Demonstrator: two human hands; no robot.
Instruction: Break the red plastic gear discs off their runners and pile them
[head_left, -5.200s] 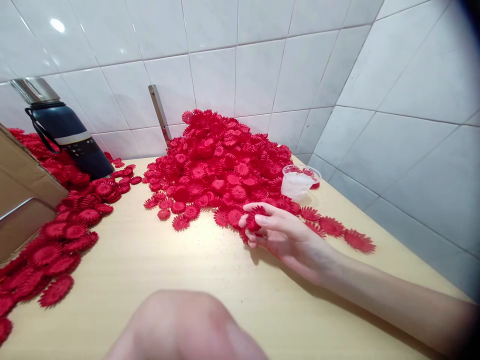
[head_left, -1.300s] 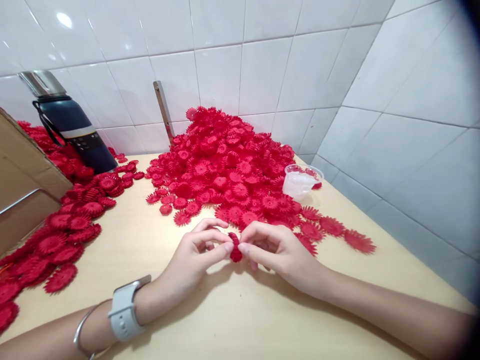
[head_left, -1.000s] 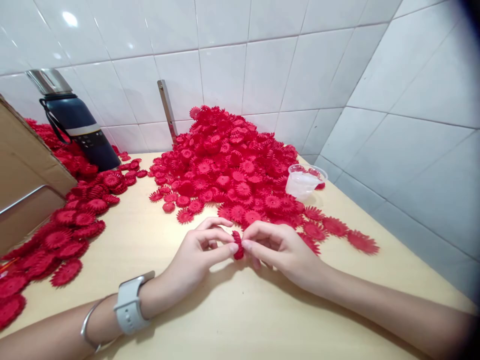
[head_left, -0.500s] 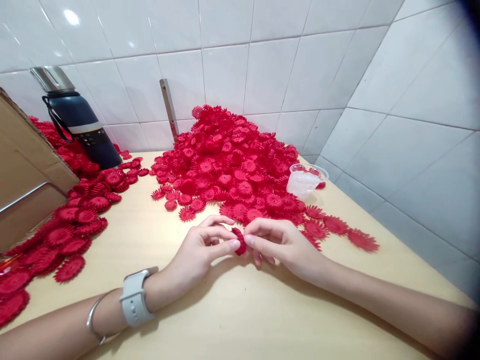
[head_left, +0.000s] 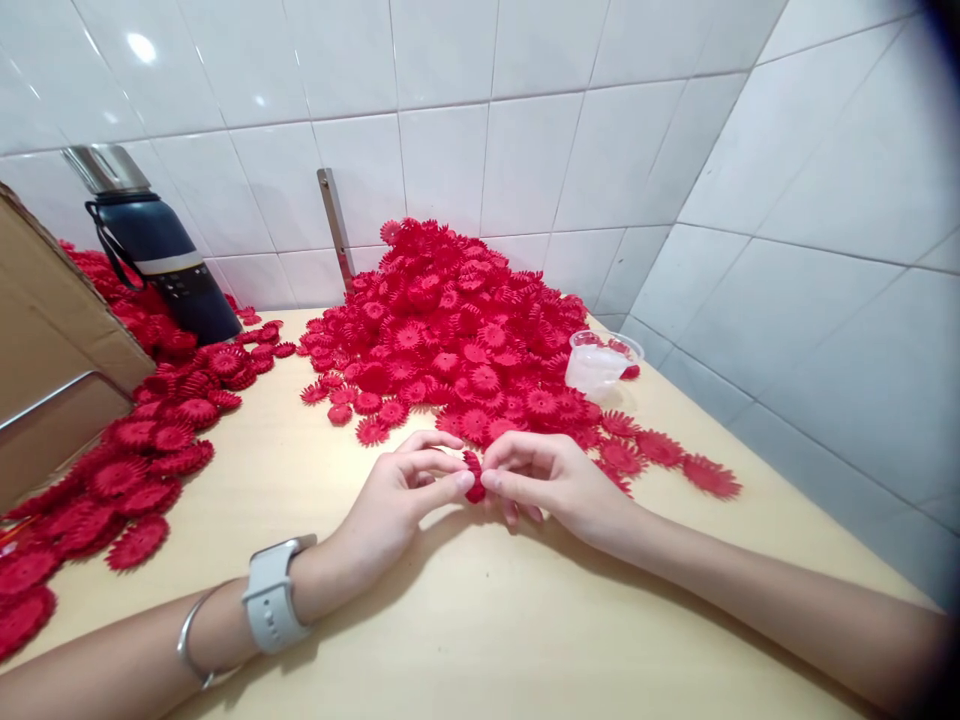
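Worktop (head_left: 465, 640): pale wood, set in a tiled corner.
Main heap (head_left: 457, 330): red toothed plastic flowers piled against the wall, spilling toward both hands.
Side spread (head_left: 142, 450): more red flowers at left, beside a cardboard box (head_left: 45, 350).
Flask (head_left: 161, 260): dark, upright, behind the side spread.
Cup (head_left: 600, 362): clear, tilted at the heap's right edge.
Left hand (head_left: 394, 505): thumb and forefinger pinched on the red piece (head_left: 472, 478).
Right hand (head_left: 555, 480): fingertips closed on the same piece, just above the worktop.
Risk: judged, a slipping pinch could drop the piece among loose flowers nearby; an elbow could tip the cup.
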